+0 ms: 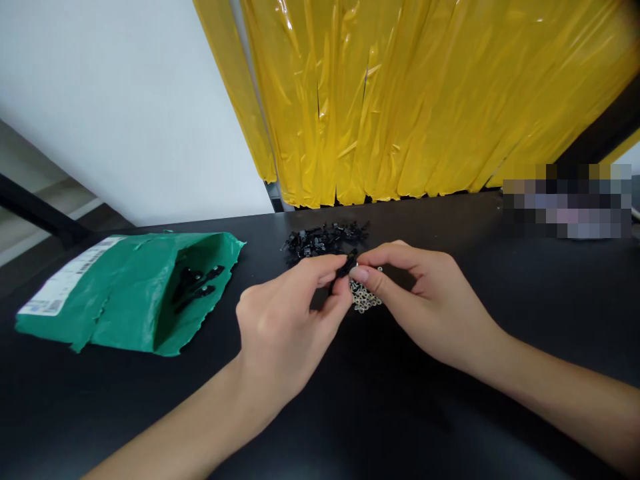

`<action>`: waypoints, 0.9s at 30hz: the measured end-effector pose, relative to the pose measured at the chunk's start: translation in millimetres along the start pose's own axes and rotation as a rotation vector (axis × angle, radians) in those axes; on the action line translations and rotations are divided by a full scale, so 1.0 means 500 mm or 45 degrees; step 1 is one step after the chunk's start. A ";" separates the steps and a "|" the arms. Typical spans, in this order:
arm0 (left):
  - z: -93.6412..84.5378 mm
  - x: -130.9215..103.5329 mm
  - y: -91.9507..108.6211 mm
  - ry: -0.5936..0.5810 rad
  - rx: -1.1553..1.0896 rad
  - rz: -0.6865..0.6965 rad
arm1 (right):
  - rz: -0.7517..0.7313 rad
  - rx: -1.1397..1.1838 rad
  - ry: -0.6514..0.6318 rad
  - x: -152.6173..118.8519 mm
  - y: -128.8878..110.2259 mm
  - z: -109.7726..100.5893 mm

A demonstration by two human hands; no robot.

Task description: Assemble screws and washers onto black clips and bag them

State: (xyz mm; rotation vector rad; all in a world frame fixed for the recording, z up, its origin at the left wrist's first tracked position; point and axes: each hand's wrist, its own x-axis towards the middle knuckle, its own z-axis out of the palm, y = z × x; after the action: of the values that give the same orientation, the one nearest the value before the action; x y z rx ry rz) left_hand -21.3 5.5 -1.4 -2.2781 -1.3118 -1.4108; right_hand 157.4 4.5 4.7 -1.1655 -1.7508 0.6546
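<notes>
Between my two hands is a small black part [347, 265]. My left hand [295, 313] pinches it from the left with thumb and forefinger. From the right, the thumb and forefinger of my right hand [425, 293] close at the part's upper end; whether they also hold a smaller piece is hidden. Just beyond my fingers lies a heap of small black parts [320, 239]. Partly behind my right thumb, a cluster of small metal pieces [367, 299] with round ends rests on the dark table.
At the left, an open green bag [125, 287] with a white label holds several black parts [200, 283]. A yellow plastic curtain [380, 100] hangs behind the black table [320, 427]. The right back corner is pixelated.
</notes>
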 end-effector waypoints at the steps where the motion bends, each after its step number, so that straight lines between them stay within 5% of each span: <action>1: -0.001 0.000 0.000 0.003 0.022 0.034 | 0.039 0.068 -0.003 -0.001 0.000 0.002; 6: -0.001 -0.002 -0.003 -0.007 0.107 0.119 | 0.137 0.342 0.002 -0.002 -0.001 0.003; 27: 0.000 -0.003 -0.001 -0.012 0.066 0.102 | 0.186 0.412 0.035 0.000 -0.001 0.005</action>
State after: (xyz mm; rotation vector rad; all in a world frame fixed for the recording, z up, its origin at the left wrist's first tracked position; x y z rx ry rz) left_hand -22.1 4.7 -2.6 -2.2796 -1.2304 -1.3264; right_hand 154.8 4.4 3.9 -1.0749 -1.4790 0.9653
